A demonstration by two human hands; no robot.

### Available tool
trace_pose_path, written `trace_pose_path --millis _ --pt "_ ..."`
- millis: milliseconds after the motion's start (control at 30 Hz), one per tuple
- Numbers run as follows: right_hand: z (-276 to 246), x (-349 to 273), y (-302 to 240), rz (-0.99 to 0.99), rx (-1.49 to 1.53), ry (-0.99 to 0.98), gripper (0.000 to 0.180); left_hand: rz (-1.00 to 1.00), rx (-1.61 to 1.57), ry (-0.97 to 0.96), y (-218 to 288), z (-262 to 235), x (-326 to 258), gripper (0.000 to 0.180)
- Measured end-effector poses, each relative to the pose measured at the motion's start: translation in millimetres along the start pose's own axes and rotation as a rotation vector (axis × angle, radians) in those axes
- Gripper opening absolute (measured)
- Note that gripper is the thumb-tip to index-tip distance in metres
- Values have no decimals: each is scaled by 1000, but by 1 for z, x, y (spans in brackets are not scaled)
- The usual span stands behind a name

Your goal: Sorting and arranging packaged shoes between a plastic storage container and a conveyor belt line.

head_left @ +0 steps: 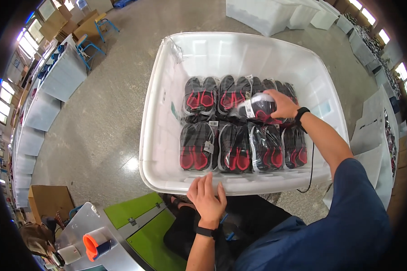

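A large white plastic bin [160, 135] stands before me, holding two rows of black shoes with red linings, packed in clear bags. Inside its far right part, my right hand [282, 105] is closed on a bagged pair of shoes [261, 108], tilted sideways above the back row. Loose clear plastic sticks out to the left of that pair. One bagged pair [200, 95] lies at the back left and another [196, 147] at the front left. My left hand [206, 198] rests at the bin's near rim, fingers spread and holding nothing.
At the lower left, a metal table [115, 253] carries an orange and blue roll-shaped item [95, 246]. Green panels [151, 241] sit beside it. White bins [61, 74] line the left side, with more bins [262, 16] at the back. A blue-legged stool [88, 49] stands at the far left.
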State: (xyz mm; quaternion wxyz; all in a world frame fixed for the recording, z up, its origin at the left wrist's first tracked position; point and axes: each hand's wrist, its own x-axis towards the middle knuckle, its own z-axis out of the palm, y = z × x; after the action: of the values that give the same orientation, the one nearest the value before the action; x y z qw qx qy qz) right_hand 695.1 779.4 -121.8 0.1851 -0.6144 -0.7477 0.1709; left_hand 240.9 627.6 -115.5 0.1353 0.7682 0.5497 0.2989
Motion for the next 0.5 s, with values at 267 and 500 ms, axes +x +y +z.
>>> trace_pose_path --millis 267,500 --pt "124 9 70 237 -225 -230 96 -8 118 -124 -5 5 27 37" --pt "196 30 105 220 -591 -137 96 91 188 -153 -11 19 40 36"
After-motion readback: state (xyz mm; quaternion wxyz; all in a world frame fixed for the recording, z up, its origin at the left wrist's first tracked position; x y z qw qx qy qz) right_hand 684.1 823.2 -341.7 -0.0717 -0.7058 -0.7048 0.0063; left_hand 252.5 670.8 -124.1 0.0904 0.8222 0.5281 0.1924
